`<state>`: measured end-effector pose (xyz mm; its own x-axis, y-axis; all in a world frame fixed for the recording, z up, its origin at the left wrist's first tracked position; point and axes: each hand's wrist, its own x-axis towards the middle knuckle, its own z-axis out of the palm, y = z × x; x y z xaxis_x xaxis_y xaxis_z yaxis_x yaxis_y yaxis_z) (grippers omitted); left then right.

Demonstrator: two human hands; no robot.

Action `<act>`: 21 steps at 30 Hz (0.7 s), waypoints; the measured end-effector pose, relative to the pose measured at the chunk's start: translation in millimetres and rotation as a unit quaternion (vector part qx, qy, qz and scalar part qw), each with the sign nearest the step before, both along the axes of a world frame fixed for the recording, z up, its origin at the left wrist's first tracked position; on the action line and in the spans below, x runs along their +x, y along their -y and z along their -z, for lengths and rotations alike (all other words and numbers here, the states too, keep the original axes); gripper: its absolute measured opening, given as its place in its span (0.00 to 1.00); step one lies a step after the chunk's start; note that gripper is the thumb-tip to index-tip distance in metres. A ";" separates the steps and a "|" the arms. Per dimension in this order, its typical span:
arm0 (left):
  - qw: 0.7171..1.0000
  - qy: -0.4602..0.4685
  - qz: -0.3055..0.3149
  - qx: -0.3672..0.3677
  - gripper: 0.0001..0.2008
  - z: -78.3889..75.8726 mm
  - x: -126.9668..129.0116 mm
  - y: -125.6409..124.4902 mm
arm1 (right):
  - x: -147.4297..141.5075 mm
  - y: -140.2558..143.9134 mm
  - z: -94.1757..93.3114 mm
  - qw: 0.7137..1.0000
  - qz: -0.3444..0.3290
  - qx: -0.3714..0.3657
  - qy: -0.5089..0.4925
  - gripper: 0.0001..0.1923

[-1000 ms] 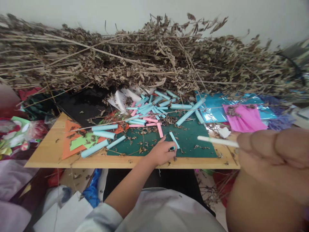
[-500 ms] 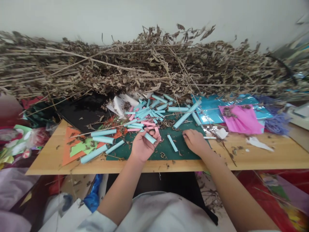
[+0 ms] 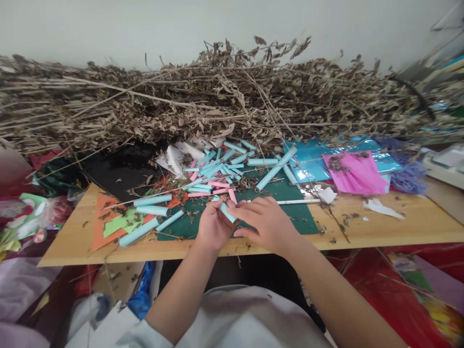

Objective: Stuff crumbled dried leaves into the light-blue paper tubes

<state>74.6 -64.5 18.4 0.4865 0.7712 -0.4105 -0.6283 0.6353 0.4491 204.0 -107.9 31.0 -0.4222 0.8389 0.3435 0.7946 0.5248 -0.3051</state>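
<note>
My left hand holds a short light-blue paper roll above the green cutting mat. My right hand has come against the same roll, fingers touching its end. A thin white stick lies on the mat just right of my right hand. A heap of blue and pink paper rolls lies behind my hands.
A big pile of dried leafy branches covers the back of the wooden table. Blue sheets and pink sheets lie right, orange and green paper cutouts left. Dry leaf crumbs litter the mat.
My right hand put the white stick down on the mat and moved left to meet my left hand. My left hand picked up a blue roll and holds it.
</note>
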 end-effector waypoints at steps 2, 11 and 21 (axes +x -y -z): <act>0.998 -0.027 0.003 0.057 0.04 -2.5 1.9 6.5 | -4.7 0.5 0.4 0.999 -0.023 0.019 0.028 0.20; 0.744 -0.321 0.095 0.579 0.13 -26.9 -23.1 26.8 | -3.5 24.5 25.5 0.985 -0.042 0.140 -0.096 0.08; 0.570 -0.342 0.085 0.742 0.13 -49.1 -36.1 27.2 | -17.9 39.7 35.4 0.948 -0.002 0.150 -0.280 0.10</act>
<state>38.5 -91.7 67.4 0.7241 0.4810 0.4942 0.0298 -0.7378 0.6744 186.1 -147.6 -4.4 -0.1065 0.6670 0.7374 0.5506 0.6571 -0.5148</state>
